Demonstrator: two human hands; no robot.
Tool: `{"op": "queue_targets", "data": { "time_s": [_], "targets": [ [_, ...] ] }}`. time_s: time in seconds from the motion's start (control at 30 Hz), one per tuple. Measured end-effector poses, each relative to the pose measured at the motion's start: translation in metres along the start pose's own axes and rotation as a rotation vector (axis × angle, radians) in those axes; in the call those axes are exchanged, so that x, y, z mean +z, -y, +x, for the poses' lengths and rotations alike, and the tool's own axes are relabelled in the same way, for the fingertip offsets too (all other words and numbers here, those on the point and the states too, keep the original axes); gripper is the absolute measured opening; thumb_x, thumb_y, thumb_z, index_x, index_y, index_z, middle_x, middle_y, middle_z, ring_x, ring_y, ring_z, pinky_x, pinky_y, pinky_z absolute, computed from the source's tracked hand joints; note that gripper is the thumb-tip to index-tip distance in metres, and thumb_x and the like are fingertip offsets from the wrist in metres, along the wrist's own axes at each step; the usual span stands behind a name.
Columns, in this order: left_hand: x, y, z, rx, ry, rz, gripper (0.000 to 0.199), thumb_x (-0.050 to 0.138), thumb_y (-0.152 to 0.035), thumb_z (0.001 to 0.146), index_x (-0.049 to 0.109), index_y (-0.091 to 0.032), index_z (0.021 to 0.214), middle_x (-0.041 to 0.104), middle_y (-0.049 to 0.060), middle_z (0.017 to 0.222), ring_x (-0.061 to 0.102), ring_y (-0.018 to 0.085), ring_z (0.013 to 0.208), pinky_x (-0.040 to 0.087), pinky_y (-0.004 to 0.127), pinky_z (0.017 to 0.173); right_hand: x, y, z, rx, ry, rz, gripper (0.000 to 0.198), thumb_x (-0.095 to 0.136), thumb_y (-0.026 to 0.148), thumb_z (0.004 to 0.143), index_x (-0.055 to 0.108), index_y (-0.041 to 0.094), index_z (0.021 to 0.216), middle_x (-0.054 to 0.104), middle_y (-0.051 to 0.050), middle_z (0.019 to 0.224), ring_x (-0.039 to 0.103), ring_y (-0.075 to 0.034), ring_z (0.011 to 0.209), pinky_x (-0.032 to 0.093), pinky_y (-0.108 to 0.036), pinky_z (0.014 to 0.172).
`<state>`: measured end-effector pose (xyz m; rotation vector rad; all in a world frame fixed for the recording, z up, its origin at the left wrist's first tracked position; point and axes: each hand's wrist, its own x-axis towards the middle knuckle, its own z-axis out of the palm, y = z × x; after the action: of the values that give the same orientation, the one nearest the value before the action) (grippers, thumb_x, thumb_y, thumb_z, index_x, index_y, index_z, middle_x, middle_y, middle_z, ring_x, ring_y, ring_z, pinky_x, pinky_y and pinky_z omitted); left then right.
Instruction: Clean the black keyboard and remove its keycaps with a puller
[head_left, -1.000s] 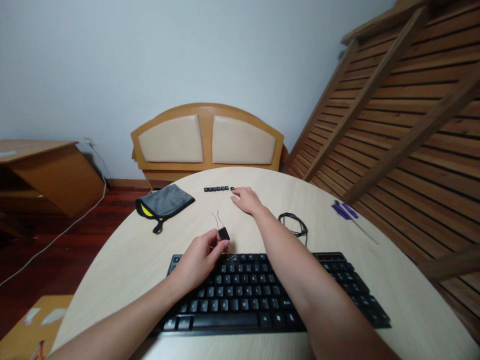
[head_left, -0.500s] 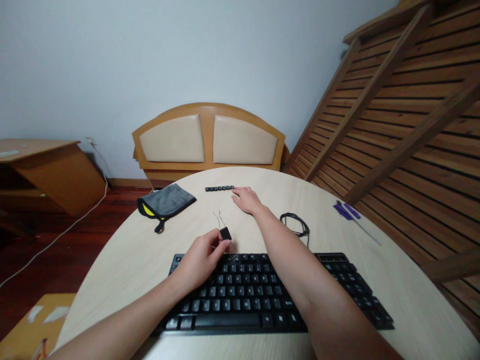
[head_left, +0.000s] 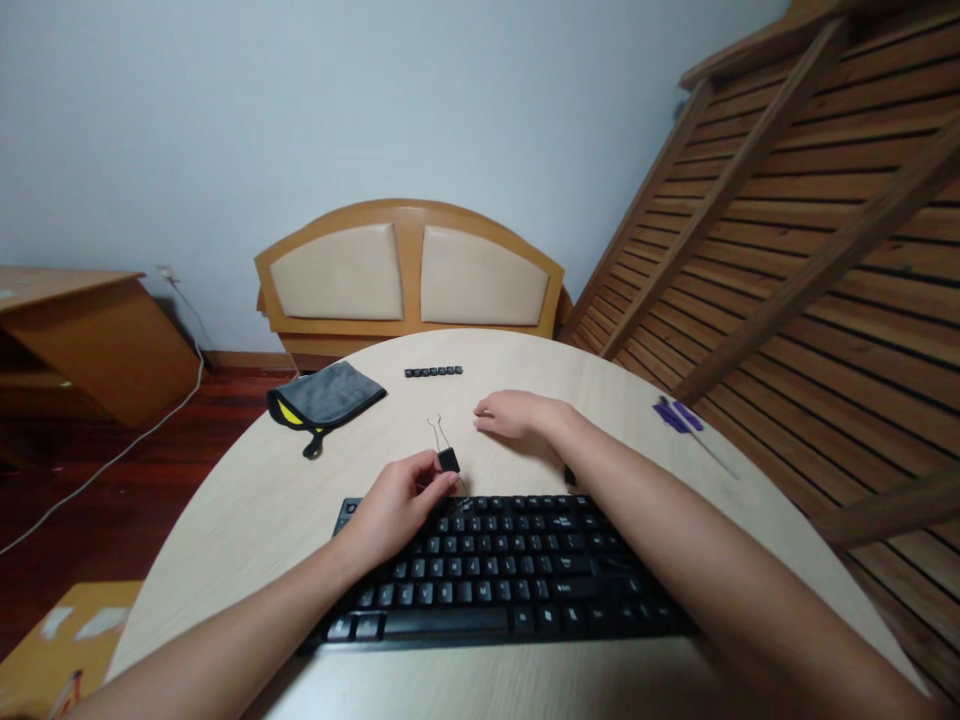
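My left hand (head_left: pixel 405 497) is closed on the black body of a keycap puller (head_left: pixel 448 460), whose thin wire prongs point away from me. It is just above the top left part of a black keyboard (head_left: pixel 450 620), where a few keycaps are off near the top row. Farther back, a short row of black keycaps (head_left: pixel 433 371) stands on the table. My right hand (head_left: pixel 514 412) is low over the table to the right of that row, apart from it, its fingers stretched leftward and holding nothing I can see. My right forearm covers the keyboard's right part.
A grey cloth with yellow lining (head_left: pixel 330 395) lies at the left of the round table (head_left: pixel 247 560). At the right edge are a thin brush-like tool (head_left: pixel 705 447) and purple pieces (head_left: pixel 679 415). Behind stand a padded headboard (head_left: pixel 409 260) and slatted wood (head_left: pixel 795 300).
My right hand has drawn back from the right end of the keycap row, nearer to me and to the right. The row stays in place, and my left hand still holds the puller.
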<state>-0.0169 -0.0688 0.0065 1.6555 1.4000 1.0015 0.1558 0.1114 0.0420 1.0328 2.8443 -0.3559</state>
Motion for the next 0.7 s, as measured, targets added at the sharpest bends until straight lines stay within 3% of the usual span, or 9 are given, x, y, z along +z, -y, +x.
{"op": "queue_targets", "data": {
  "time_s": [0.17, 0.23, 0.3, 0.37, 0.43, 0.57, 0.7],
  "targets": [
    [0.002, 0.0, 0.001, 0.014, 0.005, 0.015, 0.028, 0.054, -0.041, 0.095, 0.061, -0.018, 0.08, 0.064, 0.002, 0.074, 0.058, 0.018, 0.071, 0.043, 0.029, 0.066, 0.008, 0.018, -0.082, -0.109, 0.031, 0.049, 0.04, 0.042, 0.044, 0.104, 0.077, 0.025, 0.11, 0.077, -0.008, 0.113, 0.071, -0.025, 0.105, 0.051, -0.035, 0.093],
    [0.001, 0.0, 0.001, 0.025, 0.007, 0.038, 0.029, 0.055, -0.041, 0.095, 0.062, -0.018, 0.08, 0.064, 0.001, 0.074, 0.058, 0.018, 0.071, 0.043, 0.029, 0.066, 0.018, 0.022, -0.108, -0.182, -0.016, 0.14, 0.045, 0.044, 0.053, 0.102, 0.072, 0.026, 0.125, 0.07, -0.008, 0.131, 0.062, -0.028, 0.124, 0.047, -0.04, 0.104],
    [-0.002, -0.003, 0.0, 0.032, 0.018, 0.071, 0.03, 0.055, -0.042, 0.095, 0.063, -0.018, 0.079, 0.064, 0.001, 0.073, 0.056, 0.018, 0.07, 0.042, 0.028, 0.065, 0.03, 0.025, -0.126, -0.169, -0.061, 0.2, 0.053, 0.051, 0.062, 0.096, 0.062, 0.031, 0.139, 0.057, -0.007, 0.148, 0.048, -0.03, 0.14, 0.04, -0.046, 0.114],
    [-0.005, -0.01, -0.002, 0.036, 0.034, 0.108, 0.031, 0.056, -0.043, 0.094, 0.063, -0.018, 0.077, 0.064, 0.001, 0.071, 0.055, 0.017, 0.067, 0.041, 0.028, 0.063, 0.044, 0.028, -0.136, -0.123, -0.084, 0.213, 0.063, 0.055, 0.067, 0.092, 0.055, 0.033, 0.146, 0.046, -0.007, 0.157, 0.037, -0.033, 0.147, 0.033, -0.054, 0.118],
    [-0.008, -0.019, -0.005, 0.043, 0.035, 0.138, 0.031, 0.056, -0.042, 0.093, 0.063, -0.018, 0.075, 0.063, 0.0, 0.068, 0.054, 0.017, 0.065, 0.04, 0.028, 0.061, 0.054, 0.031, -0.138, -0.102, -0.116, 0.214, 0.064, 0.053, 0.066, 0.094, 0.052, 0.033, 0.148, 0.042, -0.008, 0.16, 0.034, -0.034, 0.149, 0.029, -0.058, 0.119],
    [-0.008, -0.032, -0.011, 0.061, -0.001, 0.089, 0.029, 0.056, -0.042, 0.092, 0.064, -0.019, 0.076, 0.066, 0.001, 0.071, 0.058, 0.018, 0.069, 0.043, 0.027, 0.061, 0.062, 0.039, -0.134, -0.134, -0.204, 0.221, 0.053, 0.054, 0.06, 0.096, 0.056, 0.035, 0.143, 0.051, -0.008, 0.153, 0.044, -0.032, 0.142, 0.032, -0.057, 0.117],
    [-0.001, -0.024, -0.01, 0.038, 0.008, 0.063, 0.026, 0.056, -0.041, 0.094, 0.068, -0.019, 0.085, 0.07, 0.002, 0.081, 0.062, 0.02, 0.077, 0.046, 0.028, 0.067, 0.061, 0.047, -0.132, -0.126, -0.235, 0.227, 0.046, 0.056, 0.053, 0.097, 0.061, 0.032, 0.138, 0.06, -0.008, 0.144, 0.052, -0.03, 0.133, 0.039, -0.053, 0.112]
  ]
}}
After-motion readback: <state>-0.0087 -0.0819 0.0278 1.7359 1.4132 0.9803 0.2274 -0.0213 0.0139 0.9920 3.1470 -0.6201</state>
